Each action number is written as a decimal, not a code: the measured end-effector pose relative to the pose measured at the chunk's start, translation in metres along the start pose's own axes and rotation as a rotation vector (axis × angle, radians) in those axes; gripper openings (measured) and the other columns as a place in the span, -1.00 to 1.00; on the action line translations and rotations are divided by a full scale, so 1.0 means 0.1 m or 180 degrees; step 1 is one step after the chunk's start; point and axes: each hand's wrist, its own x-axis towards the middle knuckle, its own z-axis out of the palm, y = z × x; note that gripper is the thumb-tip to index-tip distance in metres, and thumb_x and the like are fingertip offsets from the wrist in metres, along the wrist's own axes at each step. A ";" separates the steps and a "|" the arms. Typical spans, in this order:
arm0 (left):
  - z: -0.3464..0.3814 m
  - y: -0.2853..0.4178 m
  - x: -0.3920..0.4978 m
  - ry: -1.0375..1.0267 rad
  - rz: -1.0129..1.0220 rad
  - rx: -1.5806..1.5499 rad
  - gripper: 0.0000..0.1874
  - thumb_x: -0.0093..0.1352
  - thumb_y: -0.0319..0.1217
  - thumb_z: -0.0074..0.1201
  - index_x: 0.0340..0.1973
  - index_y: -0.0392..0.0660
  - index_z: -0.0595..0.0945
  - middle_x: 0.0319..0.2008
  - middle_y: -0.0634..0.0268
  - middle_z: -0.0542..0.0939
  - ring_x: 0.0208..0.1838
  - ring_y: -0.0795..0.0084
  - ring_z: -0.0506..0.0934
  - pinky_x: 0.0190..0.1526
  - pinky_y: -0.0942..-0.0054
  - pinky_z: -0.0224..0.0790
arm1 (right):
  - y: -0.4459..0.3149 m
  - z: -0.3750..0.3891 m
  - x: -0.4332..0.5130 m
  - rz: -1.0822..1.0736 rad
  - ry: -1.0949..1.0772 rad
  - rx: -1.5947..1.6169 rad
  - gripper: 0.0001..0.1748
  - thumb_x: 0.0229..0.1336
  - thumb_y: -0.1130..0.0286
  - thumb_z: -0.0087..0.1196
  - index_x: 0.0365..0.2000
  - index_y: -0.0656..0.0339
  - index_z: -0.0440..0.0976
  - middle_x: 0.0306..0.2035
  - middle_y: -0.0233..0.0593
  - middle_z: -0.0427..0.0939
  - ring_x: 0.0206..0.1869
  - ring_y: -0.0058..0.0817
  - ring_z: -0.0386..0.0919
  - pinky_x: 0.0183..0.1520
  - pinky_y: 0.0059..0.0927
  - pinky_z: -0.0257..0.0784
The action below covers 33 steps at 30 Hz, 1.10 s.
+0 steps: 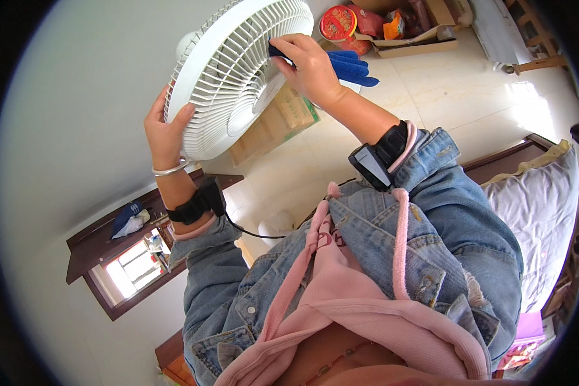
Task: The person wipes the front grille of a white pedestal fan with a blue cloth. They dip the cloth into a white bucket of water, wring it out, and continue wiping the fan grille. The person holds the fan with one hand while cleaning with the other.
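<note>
A white electric fan stands before me with its wire grille facing me at a slant. My left hand grips the rim of the grille, thumb on the front and fingers behind. Pinched in my right hand is a dark blue fabric item with finger-like ends, which looks like a glove. Part of it touches the front wires near the right side of the grille, and the rest hangs past my hand. My palm and fingers hide its middle. Part of the white fan base shows below the glove.
Behind the fan, a cardboard box lies on the tiled floor. An open carton of packets and a red-lidded tub stand farther off. To the right is a pillow. A dark wood-framed mirror is at the left.
</note>
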 end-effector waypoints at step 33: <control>0.04 0.02 0.02 -0.0105 -0.0103 0.0250 -0.30 0.18 -0.35 0.23 0.16 -0.45 0.35 0.00 0.12 0.51 0.00 0.39 0.48 0.07 0.46 0.29 | 0.04 -0.06 0.14 0.0713 -0.0102 0.0406 -0.85 -0.13 0.50 0.21 -0.43 0.28 0.57 -0.45 -0.11 0.59 -0.43 -0.24 0.58 -0.33 -0.36 0.49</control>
